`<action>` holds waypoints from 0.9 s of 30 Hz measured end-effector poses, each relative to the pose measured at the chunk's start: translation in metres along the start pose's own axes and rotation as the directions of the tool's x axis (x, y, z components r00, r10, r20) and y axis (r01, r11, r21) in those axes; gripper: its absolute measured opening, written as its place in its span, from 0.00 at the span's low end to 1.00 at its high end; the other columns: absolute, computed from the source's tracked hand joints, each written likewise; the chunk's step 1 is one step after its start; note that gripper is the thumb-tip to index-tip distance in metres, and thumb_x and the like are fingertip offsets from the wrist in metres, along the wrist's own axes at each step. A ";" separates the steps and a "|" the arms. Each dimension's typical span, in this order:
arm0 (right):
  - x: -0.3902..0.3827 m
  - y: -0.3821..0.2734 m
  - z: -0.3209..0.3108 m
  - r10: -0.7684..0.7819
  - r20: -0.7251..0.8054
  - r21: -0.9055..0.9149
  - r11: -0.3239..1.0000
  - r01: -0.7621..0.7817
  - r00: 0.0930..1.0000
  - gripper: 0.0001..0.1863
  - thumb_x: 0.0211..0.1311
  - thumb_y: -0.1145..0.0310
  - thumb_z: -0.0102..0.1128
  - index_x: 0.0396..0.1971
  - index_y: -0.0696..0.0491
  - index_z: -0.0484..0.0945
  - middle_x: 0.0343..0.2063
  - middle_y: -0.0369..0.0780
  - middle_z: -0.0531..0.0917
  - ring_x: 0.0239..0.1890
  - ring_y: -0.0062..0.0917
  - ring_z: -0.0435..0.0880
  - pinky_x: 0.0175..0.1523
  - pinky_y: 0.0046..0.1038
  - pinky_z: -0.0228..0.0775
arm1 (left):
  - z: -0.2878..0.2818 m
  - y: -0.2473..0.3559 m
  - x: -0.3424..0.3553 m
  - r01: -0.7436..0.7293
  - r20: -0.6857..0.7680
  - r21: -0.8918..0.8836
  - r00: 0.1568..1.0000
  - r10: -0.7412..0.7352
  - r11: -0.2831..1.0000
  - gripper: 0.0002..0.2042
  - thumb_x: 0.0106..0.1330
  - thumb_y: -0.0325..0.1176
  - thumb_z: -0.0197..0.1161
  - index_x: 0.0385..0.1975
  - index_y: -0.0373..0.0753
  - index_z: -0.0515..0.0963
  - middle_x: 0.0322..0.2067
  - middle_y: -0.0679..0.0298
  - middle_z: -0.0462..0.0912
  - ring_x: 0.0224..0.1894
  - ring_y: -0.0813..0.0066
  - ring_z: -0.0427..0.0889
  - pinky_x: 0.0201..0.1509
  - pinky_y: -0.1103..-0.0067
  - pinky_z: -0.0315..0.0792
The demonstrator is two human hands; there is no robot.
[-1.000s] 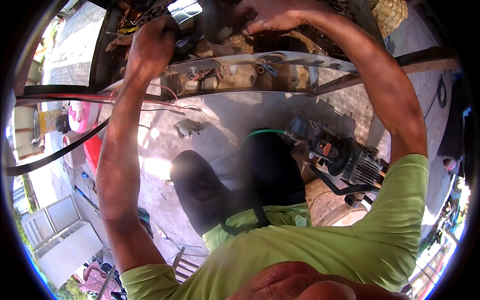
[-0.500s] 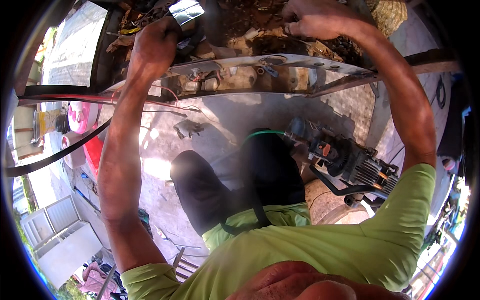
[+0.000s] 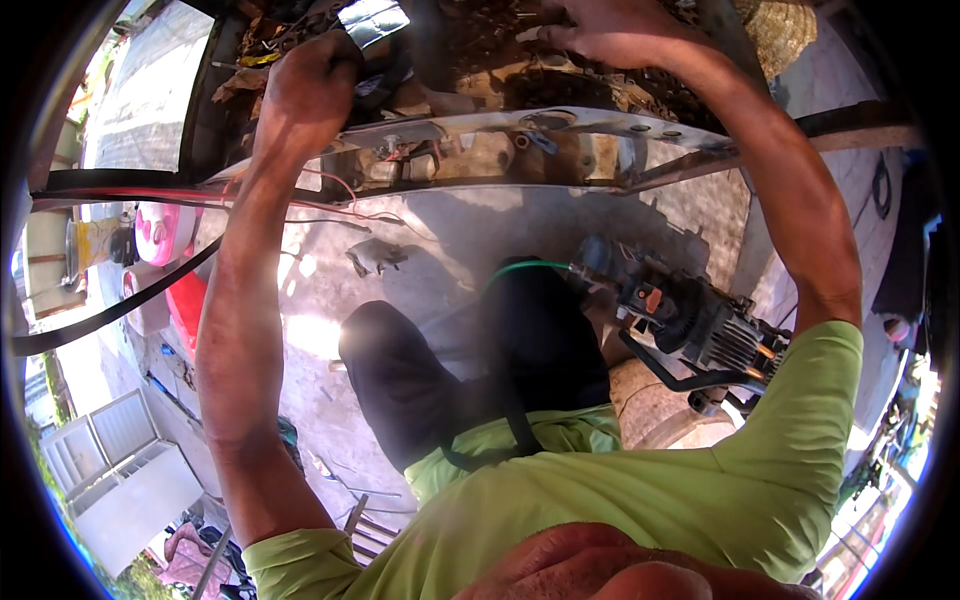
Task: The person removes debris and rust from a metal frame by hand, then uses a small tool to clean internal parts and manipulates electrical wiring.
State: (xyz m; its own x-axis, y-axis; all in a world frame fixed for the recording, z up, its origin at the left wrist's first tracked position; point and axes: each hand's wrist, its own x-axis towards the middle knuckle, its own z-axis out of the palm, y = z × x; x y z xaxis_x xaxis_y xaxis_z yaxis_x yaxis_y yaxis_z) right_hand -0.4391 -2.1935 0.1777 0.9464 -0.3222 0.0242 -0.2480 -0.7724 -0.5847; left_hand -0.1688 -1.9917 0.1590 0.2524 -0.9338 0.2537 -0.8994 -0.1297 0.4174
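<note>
My left hand (image 3: 312,82) is closed in a fist over the left part of a littered tray-like bed (image 3: 470,122) with a metal front rim. Dark material and a shiny silvery sheet (image 3: 374,22) lie right beside its knuckles; what the fist holds is hidden. Over on the right, my right hand (image 3: 625,35) reaches into brown scraps and debris (image 3: 500,70), thumb and forefinger apart. A small pale bit is near the thumb tip. The other fingers of that hand are partly cut off by the top edge.
Beside my right knee stands an air compressor (image 3: 710,325) with a green hose (image 3: 530,265). Red wires and a black cable (image 3: 120,318) run in from the left. A grey rag (image 3: 376,256) lies on the concrete floor. Pink and red containers (image 3: 160,235) stand at left.
My right hand has moved left and farther away across the debris, its arm following, and the thumb and forefinger look more spread. My left fist stays almost in place.
</note>
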 end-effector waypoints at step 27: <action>-0.001 -0.038 -0.006 0.323 -0.023 -0.374 0.875 -0.307 0.946 0.16 0.51 0.65 0.65 0.38 0.59 0.86 0.34 0.53 0.86 0.42 0.45 0.86 0.47 0.42 0.74 | -0.005 0.005 -0.001 0.062 0.022 -0.010 0.998 -0.062 0.998 0.12 0.64 0.33 0.52 0.38 0.39 0.82 0.35 0.48 0.85 0.42 0.49 0.85 0.49 0.65 0.76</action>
State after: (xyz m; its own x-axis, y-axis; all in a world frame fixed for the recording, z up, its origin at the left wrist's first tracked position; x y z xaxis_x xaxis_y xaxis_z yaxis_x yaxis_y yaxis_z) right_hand -0.4320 -2.1664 0.2048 0.8107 -0.5666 -0.1471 -0.5854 -0.7816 -0.2156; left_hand -0.1718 -1.9899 0.1656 0.2997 -0.9310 0.2086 -0.8783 -0.1839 0.4413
